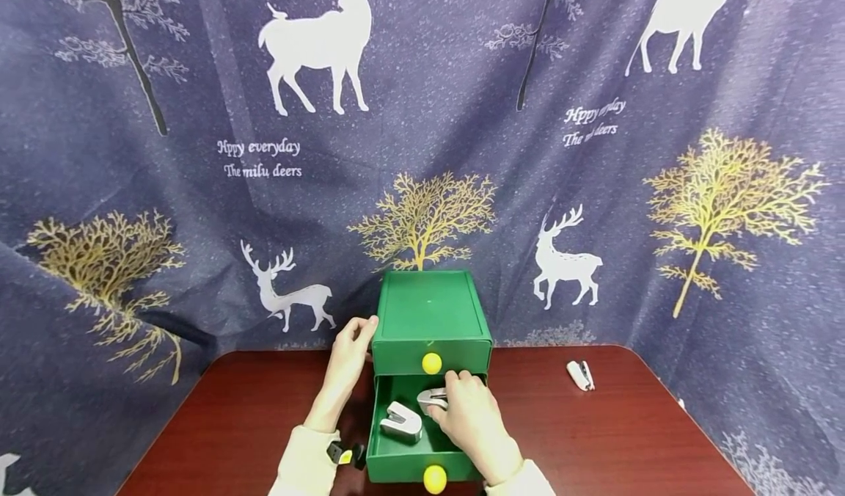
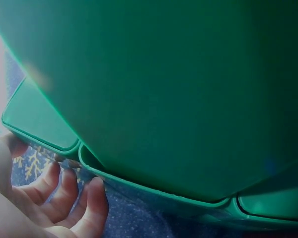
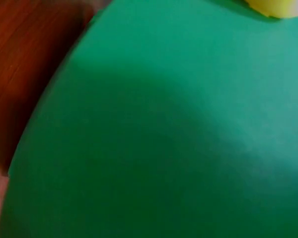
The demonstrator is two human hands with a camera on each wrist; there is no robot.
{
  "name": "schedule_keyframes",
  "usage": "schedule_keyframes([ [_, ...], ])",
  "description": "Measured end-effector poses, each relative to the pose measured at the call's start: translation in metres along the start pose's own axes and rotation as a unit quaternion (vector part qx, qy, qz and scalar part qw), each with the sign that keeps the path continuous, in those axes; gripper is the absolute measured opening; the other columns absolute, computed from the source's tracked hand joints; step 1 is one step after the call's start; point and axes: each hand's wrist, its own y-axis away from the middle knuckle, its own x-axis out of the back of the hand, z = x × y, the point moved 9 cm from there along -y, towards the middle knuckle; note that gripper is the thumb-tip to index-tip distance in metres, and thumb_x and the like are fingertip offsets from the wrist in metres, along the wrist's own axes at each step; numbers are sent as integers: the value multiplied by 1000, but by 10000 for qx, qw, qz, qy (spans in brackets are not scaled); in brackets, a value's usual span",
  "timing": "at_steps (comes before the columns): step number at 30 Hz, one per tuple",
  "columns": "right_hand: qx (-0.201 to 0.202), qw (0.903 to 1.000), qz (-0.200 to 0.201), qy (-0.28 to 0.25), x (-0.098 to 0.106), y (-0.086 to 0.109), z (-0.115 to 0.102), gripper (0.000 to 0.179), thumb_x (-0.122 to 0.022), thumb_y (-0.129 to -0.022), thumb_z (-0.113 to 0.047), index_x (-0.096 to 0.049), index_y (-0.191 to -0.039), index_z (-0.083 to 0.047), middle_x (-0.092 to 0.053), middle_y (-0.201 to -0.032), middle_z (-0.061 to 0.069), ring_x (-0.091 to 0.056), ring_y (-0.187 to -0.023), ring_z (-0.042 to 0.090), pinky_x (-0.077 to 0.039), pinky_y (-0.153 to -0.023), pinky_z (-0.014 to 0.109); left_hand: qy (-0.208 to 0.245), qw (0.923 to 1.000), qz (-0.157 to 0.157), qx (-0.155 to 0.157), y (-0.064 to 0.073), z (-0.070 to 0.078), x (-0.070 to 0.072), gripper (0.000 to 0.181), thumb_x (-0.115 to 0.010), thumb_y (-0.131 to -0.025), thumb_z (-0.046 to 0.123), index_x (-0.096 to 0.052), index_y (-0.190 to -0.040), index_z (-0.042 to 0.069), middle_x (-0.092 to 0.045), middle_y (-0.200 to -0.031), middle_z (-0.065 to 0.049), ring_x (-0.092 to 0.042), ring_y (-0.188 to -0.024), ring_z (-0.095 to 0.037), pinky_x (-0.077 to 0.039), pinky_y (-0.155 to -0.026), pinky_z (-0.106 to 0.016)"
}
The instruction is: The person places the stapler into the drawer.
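Note:
A green drawer cabinet (image 1: 432,305) stands on the table with its lower drawer (image 1: 399,469) pulled out. My left hand (image 1: 350,353) rests against the cabinet's left side near the top edge, its fingertips at the green side in the left wrist view. Reaching down into the drawer, my right hand (image 1: 474,417) pinches a white stapler (image 1: 429,398), whose right end the fingers hide. A second white stapler (image 1: 402,422) lies at the left in the same drawer. The right wrist view is filled by a green surface (image 3: 154,139), without the right hand's fingers.
The upper drawer, with a yellow round knob (image 1: 432,364), is closed above the open one. Another yellow knob (image 1: 435,479) is on the lower drawer's front. A third stapler (image 1: 581,376) lies on the red-brown table (image 1: 627,437) at right. A patterned cloth (image 1: 429,136) hangs behind.

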Motion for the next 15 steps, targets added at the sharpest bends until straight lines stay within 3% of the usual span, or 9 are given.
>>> schedule_keyframes([
  [15,-122,9948,-997,-183,-21,-4,0,41,-88,-66,-29,-58,-78,-5,-55,-68,8,-57,-58,29,-48,-53,43,-116,9999,37,-45,3,2,1,34,-60,-98,38,-62,-90,5,-57,-77,-5,-57,-69,-17,-53,-60,-33],
])
